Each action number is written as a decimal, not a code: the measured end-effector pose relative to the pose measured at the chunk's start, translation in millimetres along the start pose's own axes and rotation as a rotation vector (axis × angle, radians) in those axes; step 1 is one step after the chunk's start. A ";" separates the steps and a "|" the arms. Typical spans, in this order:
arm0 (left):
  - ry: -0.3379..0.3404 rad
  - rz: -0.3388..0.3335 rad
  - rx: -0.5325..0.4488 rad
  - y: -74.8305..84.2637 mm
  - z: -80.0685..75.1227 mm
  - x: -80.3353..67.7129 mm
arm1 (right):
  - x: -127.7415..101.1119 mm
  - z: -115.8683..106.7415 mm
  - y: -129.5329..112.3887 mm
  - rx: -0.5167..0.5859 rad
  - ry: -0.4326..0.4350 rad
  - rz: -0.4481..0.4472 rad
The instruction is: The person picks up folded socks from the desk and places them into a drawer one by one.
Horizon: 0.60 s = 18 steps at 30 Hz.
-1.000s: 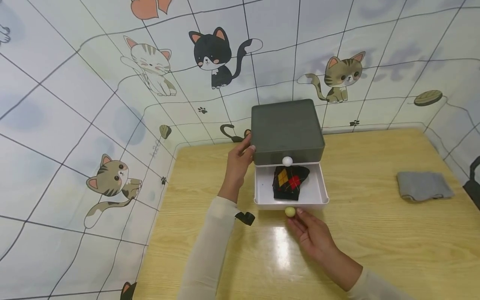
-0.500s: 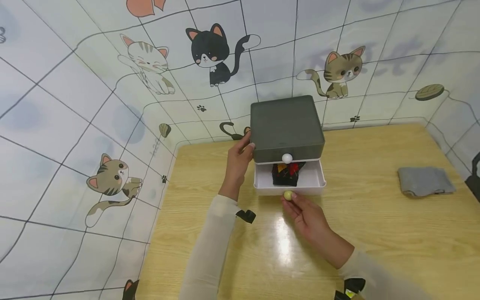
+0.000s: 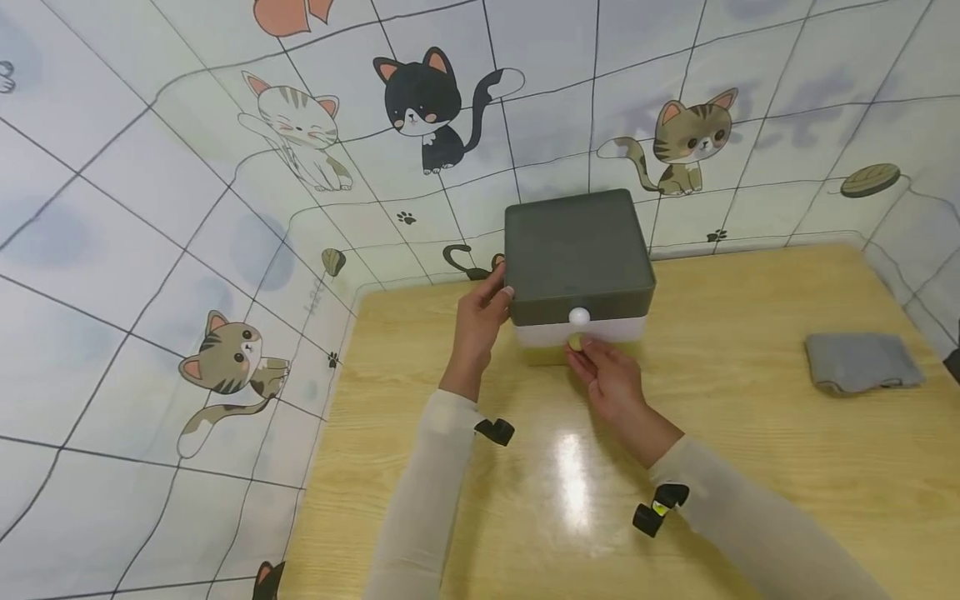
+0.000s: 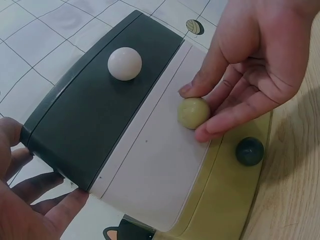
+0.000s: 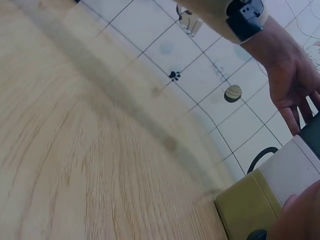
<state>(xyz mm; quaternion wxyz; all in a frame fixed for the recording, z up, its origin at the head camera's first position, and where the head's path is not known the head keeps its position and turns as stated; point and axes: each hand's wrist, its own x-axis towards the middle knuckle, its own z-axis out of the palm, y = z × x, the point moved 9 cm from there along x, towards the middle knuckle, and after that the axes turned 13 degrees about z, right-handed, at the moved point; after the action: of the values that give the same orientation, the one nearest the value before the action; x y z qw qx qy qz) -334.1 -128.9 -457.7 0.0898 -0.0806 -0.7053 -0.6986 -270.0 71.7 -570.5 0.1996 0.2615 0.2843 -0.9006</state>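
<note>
White drawer (image 3: 579,332) now pushed in; right hand (image 3: 609,381) pinching yellow knob (image 4: 193,113); left hand (image 3: 480,321) flat against box (image 3: 574,253).

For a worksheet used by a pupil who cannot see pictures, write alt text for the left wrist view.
A right hand pinches the yellow knob of a shut white drawer in a small chest. Above it is a dark drawer with a white knob; below it an olive drawer with a dark knob. The left hand holds the chest's side.
</note>
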 end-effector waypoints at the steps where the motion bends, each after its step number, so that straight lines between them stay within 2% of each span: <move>1: 0.008 0.006 -0.004 1.8 -0.4 0.5 | 0.8 0.4 -1.9 -0.034 -0.007 -0.037; 4: 0.023 0.021 -0.015 5.0 -0.5 2.8 | 0.3 -5.4 -10.8 -0.174 0.022 -0.201; 6: 0.021 0.027 -0.033 6.0 0.9 4.5 | -1.1 -16.8 -14.3 -0.254 0.089 -0.288; 7: 0.018 0.030 -0.036 6.5 1.6 5.0 | -2.1 -24.0 -13.7 -0.281 0.133 -0.301; 8: 0.016 0.030 -0.036 6.7 1.9 5.0 | -2.6 -31.2 -11.7 -0.301 0.170 -0.294; 10: 0.016 0.029 -0.036 7.2 1.9 4.4 | -2.0 -41.1 -2.5 -0.299 0.196 -0.221; 14: 0.026 0.024 -0.019 6.9 0.1 2.0 | -0.3 -41.0 18.2 -0.216 0.117 -0.032; 18: 0.025 0.006 -0.025 1.8 0.7 -0.9 | 0.1 -32.4 28.0 -0.071 0.057 0.066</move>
<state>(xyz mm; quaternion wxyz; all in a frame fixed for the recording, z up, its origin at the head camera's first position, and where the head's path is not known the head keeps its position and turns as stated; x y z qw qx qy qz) -332.8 -128.1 -456.2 0.0998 -0.0750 -0.6951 -0.7080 -244.3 70.4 -604.7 0.2302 0.2889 0.3129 -0.8750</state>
